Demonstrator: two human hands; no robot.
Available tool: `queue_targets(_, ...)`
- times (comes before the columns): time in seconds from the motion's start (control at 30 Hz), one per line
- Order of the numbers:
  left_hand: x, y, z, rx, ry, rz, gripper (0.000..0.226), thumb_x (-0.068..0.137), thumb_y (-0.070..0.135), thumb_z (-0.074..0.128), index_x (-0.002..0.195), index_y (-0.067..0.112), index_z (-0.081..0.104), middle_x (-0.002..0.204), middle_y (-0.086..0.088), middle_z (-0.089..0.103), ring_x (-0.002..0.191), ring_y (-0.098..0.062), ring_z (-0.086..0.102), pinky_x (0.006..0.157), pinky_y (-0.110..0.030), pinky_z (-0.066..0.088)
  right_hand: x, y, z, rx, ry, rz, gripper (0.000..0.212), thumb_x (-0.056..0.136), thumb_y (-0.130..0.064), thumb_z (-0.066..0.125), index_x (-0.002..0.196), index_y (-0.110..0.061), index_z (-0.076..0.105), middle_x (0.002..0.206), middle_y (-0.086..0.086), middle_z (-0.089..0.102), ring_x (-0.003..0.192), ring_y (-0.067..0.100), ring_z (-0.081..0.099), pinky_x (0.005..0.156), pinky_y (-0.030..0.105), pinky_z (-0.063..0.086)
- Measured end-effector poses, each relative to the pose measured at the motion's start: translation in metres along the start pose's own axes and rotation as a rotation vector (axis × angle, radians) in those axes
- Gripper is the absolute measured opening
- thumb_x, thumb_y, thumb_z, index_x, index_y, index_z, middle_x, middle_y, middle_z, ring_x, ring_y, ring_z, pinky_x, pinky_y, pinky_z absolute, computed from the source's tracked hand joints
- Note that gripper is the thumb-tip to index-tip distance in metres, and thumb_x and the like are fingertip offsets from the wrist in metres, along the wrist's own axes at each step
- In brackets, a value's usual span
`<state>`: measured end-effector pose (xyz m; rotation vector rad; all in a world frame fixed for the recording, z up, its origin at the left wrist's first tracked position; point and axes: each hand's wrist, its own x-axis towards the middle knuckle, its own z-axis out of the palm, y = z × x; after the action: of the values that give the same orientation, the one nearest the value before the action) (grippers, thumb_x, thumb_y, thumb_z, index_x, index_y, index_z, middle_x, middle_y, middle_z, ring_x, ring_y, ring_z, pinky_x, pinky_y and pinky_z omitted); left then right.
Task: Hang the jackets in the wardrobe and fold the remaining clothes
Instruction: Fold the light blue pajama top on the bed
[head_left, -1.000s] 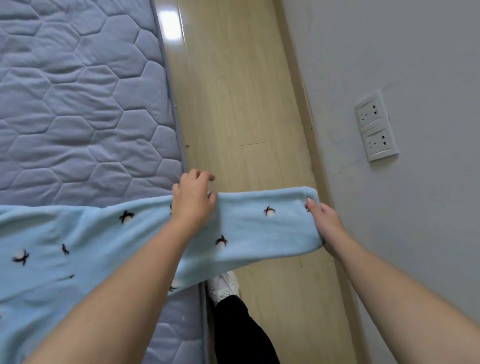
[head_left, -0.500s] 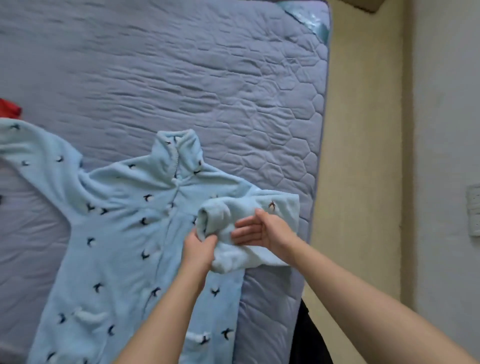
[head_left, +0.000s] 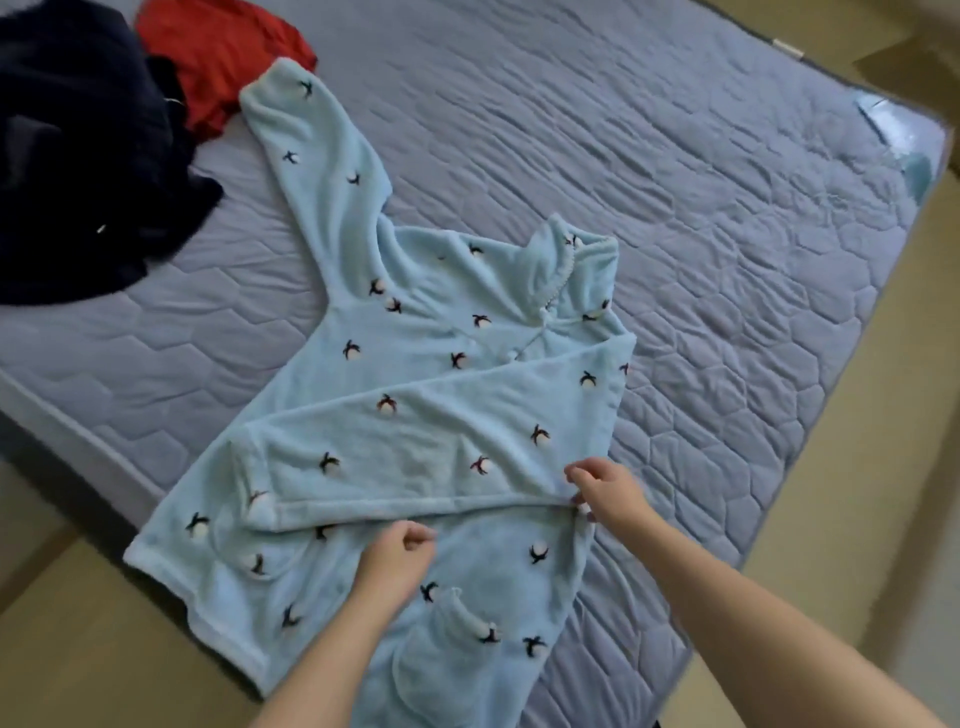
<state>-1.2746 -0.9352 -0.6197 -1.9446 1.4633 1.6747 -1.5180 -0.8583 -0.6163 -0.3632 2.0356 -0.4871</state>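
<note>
A light blue fleece top (head_left: 415, 322) with small dark-and-white motifs lies face up on the grey quilted mattress (head_left: 675, 182). One sleeve (head_left: 441, 441) is folded flat across the body; the other sleeve (head_left: 311, 140) stretches out to the far left. My right hand (head_left: 605, 493) pinches the top's right side edge where the folded sleeve starts. Just below the folded sleeve's lower edge, my left hand (head_left: 397, 558) rests on the body with fingers loosely curled and no cloth visibly between them.
A dark navy garment (head_left: 78, 156) and a red garment (head_left: 223, 57) lie bunched at the mattress's far left corner. A teal label (head_left: 893, 135) sits at the far right corner. Pale wooden floor (head_left: 857, 467) borders the mattress on the right and near left.
The sleeve, held out over the floor a second ago and then bunched in both hands, now lies flat across the top. My left hand has let go of it. The view has swung left.
</note>
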Motion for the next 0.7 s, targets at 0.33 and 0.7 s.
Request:
queue_targets(0.33, 0.049, 0.047, 0.188, -0.905, -0.248, -0.336, 0.008, 0.094, 0.007, 0.054, 0.092, 0.005, 0.062, 0.072, -0.007, 0.065, 0.062, -0.017, 0.06, 0.046, -0.024, 0.046, 0.149, -0.02, -0.106, -0.565, 0.099, -0.346, 0.045, 0.09, -0.018, 0.056, 0.135, -0.021, 0.045, 0.137, 0.0, 0.049, 0.1, 0.02, 0.057, 0.076, 0.029, 0.042)
queue_targets(0.7, 0.05, 0.061, 0.207, -0.893, -0.276, -0.345, 0.028, 0.093, 0.03, 0.055, 0.092, 0.004, 0.065, 0.07, -0.01, 0.069, 0.062, -0.017, 0.063, 0.046, -0.024, 0.047, 0.198, -0.057, -0.132, -0.922, -0.231, -0.37, 0.033, 0.094, -0.038, 0.052, 0.102, -0.01, 0.065, 0.096, 0.005, 0.061, 0.083, 0.019, 0.051, 0.071, 0.03, 0.039)
